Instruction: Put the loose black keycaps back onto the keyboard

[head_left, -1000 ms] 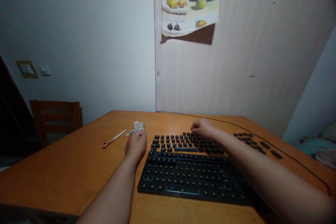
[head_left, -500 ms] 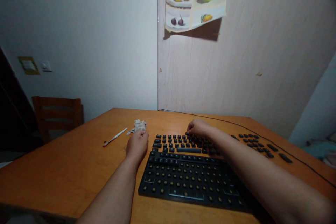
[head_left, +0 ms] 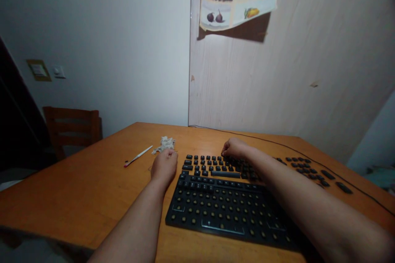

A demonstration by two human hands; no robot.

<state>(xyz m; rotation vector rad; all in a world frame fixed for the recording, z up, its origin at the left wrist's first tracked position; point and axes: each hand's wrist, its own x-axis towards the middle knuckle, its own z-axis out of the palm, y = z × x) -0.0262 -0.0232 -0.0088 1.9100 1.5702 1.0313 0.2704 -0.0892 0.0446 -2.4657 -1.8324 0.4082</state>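
Observation:
A black keyboard (head_left: 216, 209) lies on the wooden table, most of its keycaps off and the stems bare; keycaps sit along its upper rows at the left. Beyond it, loose black keycaps (head_left: 205, 163) are laid out in rows, with a long spacebar (head_left: 225, 174) among them. My right hand (head_left: 236, 148) is over the far row of loose keycaps, fingertips pinched together at one of them; what they grip is mostly hidden. My left hand (head_left: 165, 166) rests closed on the table, left of the keycaps and just in front of a crumpled grey-white tissue (head_left: 166, 143). Its fingers curl out of sight.
A white-handled brush (head_left: 138, 156) with a reddish end lies left of the tissue. A thin black cable (head_left: 271, 141) runs along the table's back and down the right side. More loose keycaps (head_left: 304, 166) lie at the right. A wooden chair (head_left: 72, 127) stands behind, left.
The whole view has shifted slightly, so things appear a little further right and higher. Both hands keep nearly the same place and pose.

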